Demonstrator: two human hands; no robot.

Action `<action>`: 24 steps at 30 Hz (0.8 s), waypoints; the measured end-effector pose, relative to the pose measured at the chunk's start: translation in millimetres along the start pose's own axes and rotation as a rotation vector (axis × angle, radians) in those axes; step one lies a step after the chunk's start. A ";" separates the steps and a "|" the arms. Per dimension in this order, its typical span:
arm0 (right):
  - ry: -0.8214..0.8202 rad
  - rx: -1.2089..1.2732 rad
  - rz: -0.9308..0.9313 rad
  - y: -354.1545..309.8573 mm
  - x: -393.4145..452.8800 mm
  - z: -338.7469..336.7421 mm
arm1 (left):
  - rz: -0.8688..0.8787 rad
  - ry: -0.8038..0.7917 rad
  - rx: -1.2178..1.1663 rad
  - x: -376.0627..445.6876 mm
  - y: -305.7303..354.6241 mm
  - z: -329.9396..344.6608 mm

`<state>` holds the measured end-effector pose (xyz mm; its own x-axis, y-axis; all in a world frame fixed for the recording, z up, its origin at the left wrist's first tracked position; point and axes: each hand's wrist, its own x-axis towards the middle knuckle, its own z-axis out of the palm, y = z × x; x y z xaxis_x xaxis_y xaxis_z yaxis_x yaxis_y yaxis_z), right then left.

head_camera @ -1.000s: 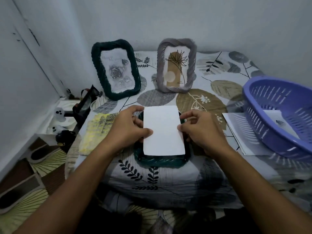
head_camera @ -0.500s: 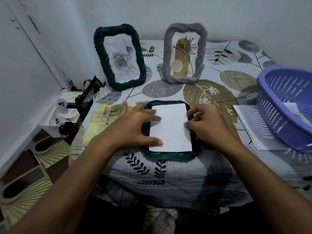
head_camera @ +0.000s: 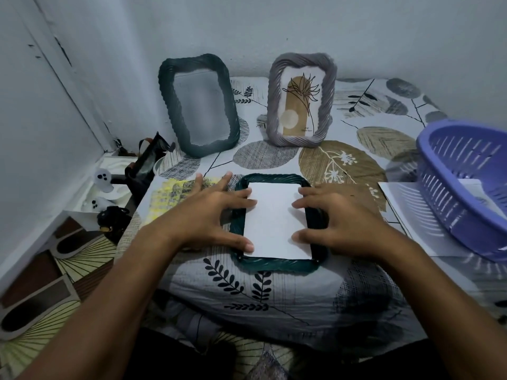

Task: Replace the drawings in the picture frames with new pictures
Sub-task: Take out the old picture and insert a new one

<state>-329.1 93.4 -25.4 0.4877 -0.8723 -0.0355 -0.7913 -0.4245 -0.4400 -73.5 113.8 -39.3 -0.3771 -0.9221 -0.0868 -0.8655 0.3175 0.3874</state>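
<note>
A second ago you held the white sheet [head_camera: 275,219] pinched by its sides above the frame [head_camera: 277,266]; now the sheet lies flat inside it, and your grip has become a press. Your left hand [head_camera: 211,215] is spread wide, fingers straight, fingertips on the sheet's left edge and thumb at its near left corner. Your right hand [head_camera: 348,218] mirrors it, fingers splayed over the frame's right rim, tips touching the sheet's right edge. Neither hand clamps anything. The frame lies face down on the table [head_camera: 274,297], near its front edge, between your hands. That suggests the new picture is seated and you are smoothing it into the recess; closing the back probably comes next, though no backing piece is visible. The yellow drawing [head_camera: 175,193] lying just left of the frame, partly under your left fingers, looks like the one taken out. At the back, the dark frame [head_camera: 197,105] and the grey frame [head_camera: 301,100] stand upright; the dark one is blurred. The purple basket [head_camera: 466,187] sits at right with papers [head_camera: 406,212] beneath it.
</note>
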 end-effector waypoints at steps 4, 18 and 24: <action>-0.104 -0.006 0.020 -0.7 -1.4 3.0 | -0.021 -0.020 0.003 0.8 0.5 1.5; -0.107 0.007 -0.008 5.9 3.6 7.9 | -0.021 0.004 0.012 3.0 0.5 1.8; -0.107 -0.001 -0.005 7.6 5.0 7.2 | -0.008 0.006 0.010 5.1 -1.7 5.0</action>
<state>-329.9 87.6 -35.3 0.5282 -0.8393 -0.1289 -0.7893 -0.4293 -0.4391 -75.6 109.7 -45.0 -0.3680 -0.9260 -0.0843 -0.8719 0.3121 0.3774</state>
